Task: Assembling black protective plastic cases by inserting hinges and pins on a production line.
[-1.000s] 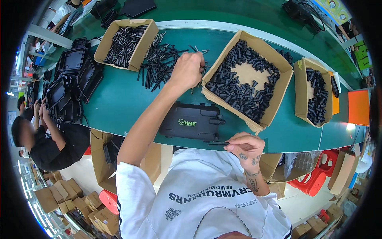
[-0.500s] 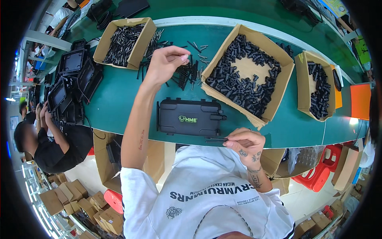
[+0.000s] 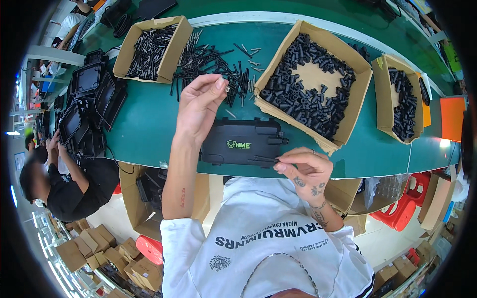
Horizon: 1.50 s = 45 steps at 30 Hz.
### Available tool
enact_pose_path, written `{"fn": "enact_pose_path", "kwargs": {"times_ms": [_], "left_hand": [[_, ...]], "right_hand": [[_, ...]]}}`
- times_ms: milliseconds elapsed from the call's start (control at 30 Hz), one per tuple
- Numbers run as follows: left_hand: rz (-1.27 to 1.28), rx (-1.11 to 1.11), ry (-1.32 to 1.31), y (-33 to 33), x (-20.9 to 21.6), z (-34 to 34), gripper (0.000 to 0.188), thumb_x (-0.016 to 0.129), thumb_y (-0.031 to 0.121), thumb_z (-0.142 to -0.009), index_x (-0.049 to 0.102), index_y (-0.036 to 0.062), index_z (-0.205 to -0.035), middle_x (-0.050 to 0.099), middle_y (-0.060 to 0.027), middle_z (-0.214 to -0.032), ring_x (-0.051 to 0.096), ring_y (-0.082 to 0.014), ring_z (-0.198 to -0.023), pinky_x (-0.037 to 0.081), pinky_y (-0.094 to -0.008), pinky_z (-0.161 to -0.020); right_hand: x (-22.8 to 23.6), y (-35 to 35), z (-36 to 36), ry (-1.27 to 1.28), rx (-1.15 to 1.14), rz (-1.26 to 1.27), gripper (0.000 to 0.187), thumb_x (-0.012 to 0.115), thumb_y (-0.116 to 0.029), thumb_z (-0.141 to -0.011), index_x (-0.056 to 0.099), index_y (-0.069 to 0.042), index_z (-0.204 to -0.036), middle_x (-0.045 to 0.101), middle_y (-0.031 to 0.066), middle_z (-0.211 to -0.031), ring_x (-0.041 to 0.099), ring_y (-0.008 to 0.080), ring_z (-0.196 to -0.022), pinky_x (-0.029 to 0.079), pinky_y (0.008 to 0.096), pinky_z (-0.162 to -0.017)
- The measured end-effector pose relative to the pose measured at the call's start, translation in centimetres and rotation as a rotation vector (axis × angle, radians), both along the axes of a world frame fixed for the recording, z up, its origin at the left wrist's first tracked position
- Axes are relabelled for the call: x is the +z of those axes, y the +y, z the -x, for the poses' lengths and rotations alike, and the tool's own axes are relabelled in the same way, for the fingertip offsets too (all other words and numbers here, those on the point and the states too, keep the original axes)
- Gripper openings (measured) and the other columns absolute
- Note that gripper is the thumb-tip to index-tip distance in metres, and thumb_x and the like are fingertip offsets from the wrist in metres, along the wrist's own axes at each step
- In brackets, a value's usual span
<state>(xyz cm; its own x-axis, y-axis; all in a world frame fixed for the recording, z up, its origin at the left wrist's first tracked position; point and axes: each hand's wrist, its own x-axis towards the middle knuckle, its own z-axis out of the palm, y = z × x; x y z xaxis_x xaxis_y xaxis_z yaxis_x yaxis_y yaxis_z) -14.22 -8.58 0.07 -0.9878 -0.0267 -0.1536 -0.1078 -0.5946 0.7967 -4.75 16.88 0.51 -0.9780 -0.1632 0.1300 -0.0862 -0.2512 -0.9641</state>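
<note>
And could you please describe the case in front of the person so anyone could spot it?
Start at the green workbench and find its near edge, in front of the white shirt. There lies a flat black case, with the right hand by its near right corner. Unlike the jumbled black cases on the left, it lies by itself and bears a green emblem.

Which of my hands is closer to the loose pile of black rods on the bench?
Left. The left hand is at the near edge of the loose pile of black rods; the right hand is farther off, near the right end of the black case.
</note>
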Motion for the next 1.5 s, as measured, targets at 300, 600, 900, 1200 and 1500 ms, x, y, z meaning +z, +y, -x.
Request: {"fn": "enact_pose_path", "kwargs": {"times_ms": [300,600,900,1200,1500], "left_hand": [[-0.232,0.037,0.038,1.3,0.1,-1.7,0.010,0.069,0.002,-0.091,0.066,0.0023,-0.100,0.069,-0.0074,-0.094,0.065,-0.0159,-0.090,0.051,-0.0275,-0.087],[-0.189,0.136,0.127,4.0,1.5,-5.5,0.015,0.068,-0.003,-0.089,0.066,0.0010,-0.104,0.071,-0.0118,-0.099,0.067,-0.0183,-0.094,0.052,-0.0305,-0.088],[-0.151,0.163,0.172,4.0,1.4,-6.2,0.015,0.071,-0.004,-0.087,0.066,0.0011,-0.100,0.069,-0.0130,-0.099,0.066,-0.0194,-0.093,0.051,-0.0316,-0.088],[-0.161,0.255,0.142,5.2,1.1,-7.1,0.018,0.072,-0.006,-0.085,0.066,0.0000,-0.101,0.069,-0.0134,-0.100,0.066,-0.0198,-0.094,0.052,-0.0308,-0.087],[0.018,0.224,0.190,5.0,1.3,-7.3,0.022,0.075,-0.009,-0.081,0.065,-0.0021,-0.100,0.070,-0.0143,-0.096,0.068,-0.0185,-0.090,0.055,-0.0284,-0.081]], "right_hand": [[0.7,-3.1,2.7,0.094,-0.183,-0.067,0.019,0.076,0.010,-0.080,0.073,0.005,-0.098,0.072,0.0137,-0.096,0.068,0.0154,-0.082,0.053,0.0240,-0.072],[1.3,-4.0,3.1,0.070,-0.173,-0.002,0.020,0.076,0.010,-0.081,0.072,0.007,-0.100,0.072,0.0154,-0.097,0.067,0.0143,-0.085,0.055,0.0237,-0.074],[1.1,-4.0,2.8,0.088,-0.178,-0.021,0.019,0.076,0.011,-0.080,0.072,0.007,-0.098,0.072,0.0167,-0.098,0.067,0.0144,-0.082,0.055,0.0232,-0.073],[0.3,-4.3,2.6,0.232,-0.247,-0.160,0.020,0.081,0.007,-0.074,0.075,0.001,-0.092,0.074,0.0121,-0.090,0.066,0.0096,-0.071,0.043,0.0177,-0.055],[0.4,-3.5,2.9,0.276,-0.210,-0.224,0.020,0.080,0.008,-0.073,0.076,-0.001,-0.091,0.074,0.0111,-0.088,0.065,0.0097,-0.069,0.042,0.0193,-0.052]]}}
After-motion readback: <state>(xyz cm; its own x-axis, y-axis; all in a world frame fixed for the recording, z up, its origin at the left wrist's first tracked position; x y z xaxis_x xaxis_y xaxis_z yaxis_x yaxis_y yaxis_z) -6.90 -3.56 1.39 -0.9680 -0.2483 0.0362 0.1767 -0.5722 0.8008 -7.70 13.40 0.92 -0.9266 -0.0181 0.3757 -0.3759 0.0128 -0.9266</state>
